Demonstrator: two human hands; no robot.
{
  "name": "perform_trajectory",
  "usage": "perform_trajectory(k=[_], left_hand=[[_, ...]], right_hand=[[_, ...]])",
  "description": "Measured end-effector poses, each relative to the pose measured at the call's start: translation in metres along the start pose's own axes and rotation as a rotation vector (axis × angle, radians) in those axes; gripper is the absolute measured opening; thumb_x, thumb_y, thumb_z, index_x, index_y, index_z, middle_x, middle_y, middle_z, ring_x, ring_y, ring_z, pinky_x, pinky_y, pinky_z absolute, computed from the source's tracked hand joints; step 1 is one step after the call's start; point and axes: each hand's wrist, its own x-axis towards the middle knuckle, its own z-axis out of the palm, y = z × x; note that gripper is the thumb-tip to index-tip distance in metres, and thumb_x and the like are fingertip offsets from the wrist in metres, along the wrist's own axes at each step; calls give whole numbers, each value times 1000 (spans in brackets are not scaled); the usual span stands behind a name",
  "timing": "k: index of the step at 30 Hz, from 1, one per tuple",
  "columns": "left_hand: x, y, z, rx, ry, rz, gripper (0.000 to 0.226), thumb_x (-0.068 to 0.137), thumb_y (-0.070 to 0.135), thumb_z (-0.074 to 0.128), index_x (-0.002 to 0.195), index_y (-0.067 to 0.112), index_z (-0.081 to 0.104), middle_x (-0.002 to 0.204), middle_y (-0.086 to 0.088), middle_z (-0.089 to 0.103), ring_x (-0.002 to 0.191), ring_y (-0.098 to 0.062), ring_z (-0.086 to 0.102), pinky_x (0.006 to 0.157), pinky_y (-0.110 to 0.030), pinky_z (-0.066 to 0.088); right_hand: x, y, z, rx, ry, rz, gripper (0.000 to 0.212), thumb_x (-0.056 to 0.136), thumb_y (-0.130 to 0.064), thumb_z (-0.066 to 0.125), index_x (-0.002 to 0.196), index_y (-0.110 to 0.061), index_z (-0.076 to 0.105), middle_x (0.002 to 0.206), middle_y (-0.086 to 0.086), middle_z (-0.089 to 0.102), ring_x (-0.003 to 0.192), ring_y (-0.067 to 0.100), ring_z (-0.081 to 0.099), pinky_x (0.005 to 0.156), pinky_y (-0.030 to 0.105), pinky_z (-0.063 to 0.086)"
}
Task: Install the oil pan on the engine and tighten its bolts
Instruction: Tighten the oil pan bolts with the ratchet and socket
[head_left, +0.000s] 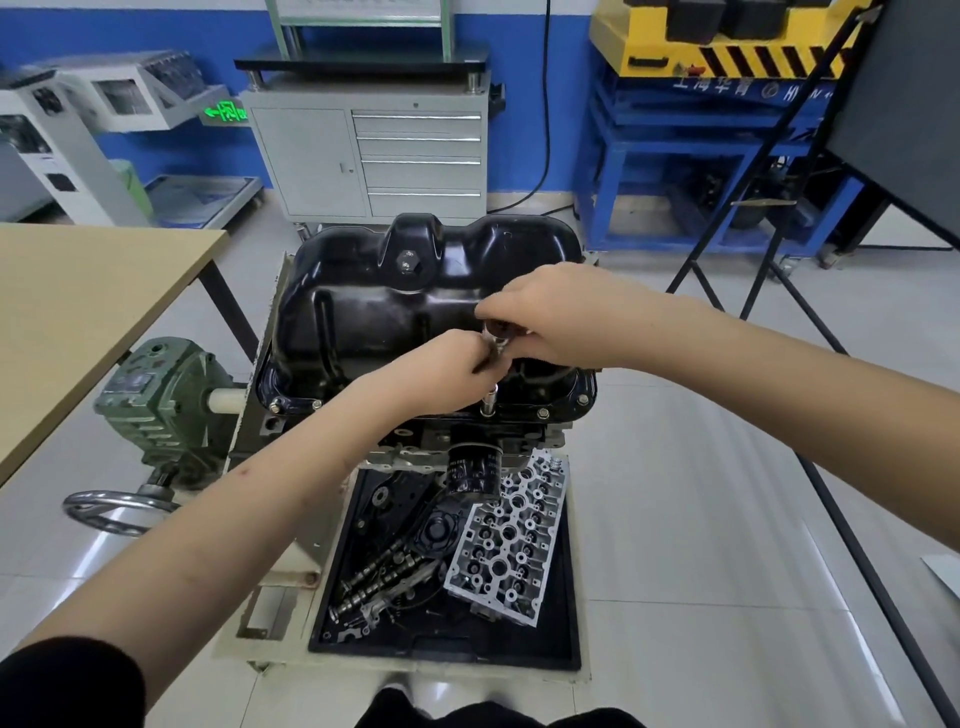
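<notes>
Workshop floor, oil pan (374, 306) lengthwise away, left hand (441, 358) and right hand (545, 317) gripping upright socket wrench (491, 374)

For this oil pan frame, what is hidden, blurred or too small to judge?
Head view only:
- Wrench head: covered by the right hand and blurred; its type cannot be told.
- Wrench handle: mostly inside the left hand.
- Bolt under the socket extension: hidden by the socket.
- Oil pan far-edge bolts: behind the pan body.
- Oil filter label: too small to read.
</notes>
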Motion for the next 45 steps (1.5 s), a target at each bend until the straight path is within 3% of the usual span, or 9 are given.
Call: perform_trajectory(k=[4,10,14,17,23,30,35,39,45], left_hand=[[-1,5,4,-78,52,30,27,94,16,40,69,17,51,68,-3,55,65,-23,49,59,-29,36],[-3,1,4,9,37,16,36,96,21,40,63,8,42,60,0,42,61,-20,41,55,-25,25],[-3,1,2,-58,37,6,36,96,23,39,60,18,39,57,5,43,51,-9,39,47,-19,30],[0,4,3,-65,83,22,36,93,16,40,58,21,34,56,6,42,50,-9,36,45,-13,32],[1,-2,-1,-4,25,6,39,97,25,40,58,19,40,56,5,42,51,-9,39,51,-23,28],[0,1,0,-42,49,23,37,94,18,41,58,20,35,56,6,40,51,-9,36,47,-17,31],[6,1,-1,54,20,-10,38,97,25,39,61,12,39,57,5,40,52,-11,38,49,-27,21],[6,0,-1,69,-12,-1,40,97,27,39,58,21,35,56,4,40,50,-8,37,47,-20,25],[5,4,3,14,71,38,39,96,21,38,57,22,35,55,7,41,51,-7,38,49,-23,26]], right_hand=[[0,-5,3,18,67,137,51,89,-43,48,129,-13,40,93,12,60,76,28,49,58,31,33],[-3,-3,4,18,-6,-46,57,87,1,46,137,-22,34,120,3,54,104,27,55,78,38,48],[-3,1,1,1,-7,68,29,90,-35,51,113,-16,50,99,6,58,82,25,54,63,32,38],[-6,-4,0,46,11,189,38,87,-52,49,78,-16,40,64,-4,35,53,11,30,46,27,19],[-6,5,3,-80,32,22,38,95,-20,42,132,-30,38,104,2,52,81,23,48,60,30,32],[-6,-1,-1,60,15,159,34,86,-52,50,92,-18,49,62,-8,32,61,17,37,46,27,21],[-5,2,-5,-89,-4,32,32,95,-26,42,127,-26,42,102,2,52,89,26,53,63,32,35],[-5,5,-6,-120,-11,-6,32,94,-23,43,126,-28,44,107,1,52,92,24,54,63,32,37],[-3,3,-4,-11,-22,161,36,88,-47,50,104,-15,51,64,-6,33,54,10,33,47,26,23]])
